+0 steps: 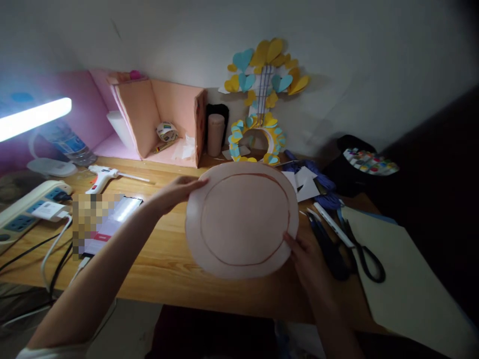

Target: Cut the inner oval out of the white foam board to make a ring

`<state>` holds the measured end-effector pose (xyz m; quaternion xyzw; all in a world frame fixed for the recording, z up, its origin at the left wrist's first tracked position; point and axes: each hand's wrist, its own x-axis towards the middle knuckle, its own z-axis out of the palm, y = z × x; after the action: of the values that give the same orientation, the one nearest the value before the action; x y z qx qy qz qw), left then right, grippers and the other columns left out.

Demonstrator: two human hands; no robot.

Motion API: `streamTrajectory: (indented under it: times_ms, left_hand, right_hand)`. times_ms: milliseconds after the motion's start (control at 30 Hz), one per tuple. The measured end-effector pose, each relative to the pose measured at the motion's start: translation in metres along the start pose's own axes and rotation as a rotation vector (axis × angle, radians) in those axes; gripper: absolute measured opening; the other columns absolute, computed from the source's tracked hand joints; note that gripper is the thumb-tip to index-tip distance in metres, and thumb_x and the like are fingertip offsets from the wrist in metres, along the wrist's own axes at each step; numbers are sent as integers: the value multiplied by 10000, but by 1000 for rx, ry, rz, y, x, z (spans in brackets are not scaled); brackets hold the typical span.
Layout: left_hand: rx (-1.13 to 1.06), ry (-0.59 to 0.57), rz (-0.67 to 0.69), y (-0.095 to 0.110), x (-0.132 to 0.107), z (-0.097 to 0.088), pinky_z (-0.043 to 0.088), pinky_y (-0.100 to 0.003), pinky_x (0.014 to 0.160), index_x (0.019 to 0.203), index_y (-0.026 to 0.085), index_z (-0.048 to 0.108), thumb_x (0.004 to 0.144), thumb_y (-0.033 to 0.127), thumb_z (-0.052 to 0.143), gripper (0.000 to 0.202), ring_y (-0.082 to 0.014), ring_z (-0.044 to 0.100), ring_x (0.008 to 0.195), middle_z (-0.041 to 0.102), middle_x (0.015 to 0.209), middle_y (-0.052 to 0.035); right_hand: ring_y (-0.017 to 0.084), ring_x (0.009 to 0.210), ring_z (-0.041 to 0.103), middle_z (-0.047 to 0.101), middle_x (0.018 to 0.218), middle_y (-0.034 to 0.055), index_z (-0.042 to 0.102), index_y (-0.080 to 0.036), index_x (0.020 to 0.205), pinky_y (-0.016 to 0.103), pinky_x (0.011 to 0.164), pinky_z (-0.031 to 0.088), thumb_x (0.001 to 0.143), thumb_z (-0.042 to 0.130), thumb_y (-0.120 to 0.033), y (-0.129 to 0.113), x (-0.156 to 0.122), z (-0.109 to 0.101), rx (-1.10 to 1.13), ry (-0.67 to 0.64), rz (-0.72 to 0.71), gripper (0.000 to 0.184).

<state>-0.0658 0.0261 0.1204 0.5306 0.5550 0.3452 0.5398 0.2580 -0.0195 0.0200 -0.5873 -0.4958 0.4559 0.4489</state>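
Note:
A pale, rounded cardboard disc [243, 219] with a brown-red ring line inside its edge is held up over the wooden desk, its face toward me. My left hand [183, 190] is closed on its upper left edge, thumb on the front. At the lower right edge, my right hand [299, 249] pinches it, with the thumb showing on the face. Most of the fingers are hidden behind the disc. Behind it stands a paper decoration [264, 94] covered in yellow and blue hearts, partly overlapped by the disc's top edge.
Left lie a glue gun [103, 177], a phone [112, 224] and a power strip [22, 219] with cables. A pink box shelf [172, 104] stands at the back. Scissors [368, 259], a white pen [333, 224] and cream paper sheets [404, 279] lie right, near dark blue yarn [318, 172].

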Motion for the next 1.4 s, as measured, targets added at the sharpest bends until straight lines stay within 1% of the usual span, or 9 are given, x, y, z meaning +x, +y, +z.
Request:
streamTrajectory:
  times_ms: [167,300,567,700,800,900,1033,1267,1400]
  left_hand:
    - [-79,42,-122,-49,-24,16,488,-288,614,856,133,720,727,509,665,401,-220,638,746,719,855,-107]
    - [-175,115,-192,-67,-25,23,470,-274,559,859,105,700,710,537,666,458,-222,639,711,715,845,-128]
    - [-304,144,-205,-70,-22,22,436,-235,494,750,120,694,731,520,664,401,-153,593,567,694,699,-87]
    - [-416,164,-214,-71,-28,33,493,-244,575,788,121,706,732,544,660,430,-172,640,651,717,776,-100]
    - [-486,148,-196,-72,-35,43,534,-283,696,921,120,711,722,509,687,437,-227,671,823,727,919,-127]
    - [-449,159,-204,-74,-41,45,540,-317,777,1017,127,694,730,478,697,453,-258,661,933,719,1006,-130]
    - [-330,144,-208,-76,-48,38,544,-323,744,976,142,704,706,457,724,416,-264,671,891,731,963,-114]
    - [-372,105,-241,-91,-52,34,520,-284,633,860,130,730,629,467,772,410,-226,662,718,738,822,-104]
    - [-386,94,-239,-91,-52,31,496,-235,643,826,139,736,627,407,794,339,-185,640,725,734,813,-78]
  right_hand:
    - [254,834,674,731,873,75,654,-203,800,399,769,533,692,672,-533,0,-1,5,111,81,56,348]
    - [253,812,672,731,867,82,651,-206,768,390,747,536,653,678,-570,-9,-3,14,128,65,90,383]
    - [243,827,663,723,857,80,640,-207,755,387,779,526,654,692,-519,-8,-5,19,194,80,101,332]
    - [236,877,655,712,858,63,619,-208,789,390,838,504,691,682,-477,-6,-5,23,227,162,49,293]
    - [258,932,652,713,909,76,616,-208,829,408,856,504,690,675,-477,-8,-6,25,261,158,84,309]
    - [272,1005,636,709,997,91,633,-209,898,405,872,504,701,667,-469,-14,-3,21,243,71,97,328]
    - [271,1024,633,702,1048,93,643,-212,986,400,850,515,746,612,-508,-27,8,8,234,62,47,383]
    - [245,798,675,731,798,36,695,-235,744,364,698,540,607,733,-510,-36,14,-1,338,84,54,310]
    - [210,713,654,703,712,20,701,-239,749,298,585,504,655,736,-466,-33,9,-5,318,78,12,248]
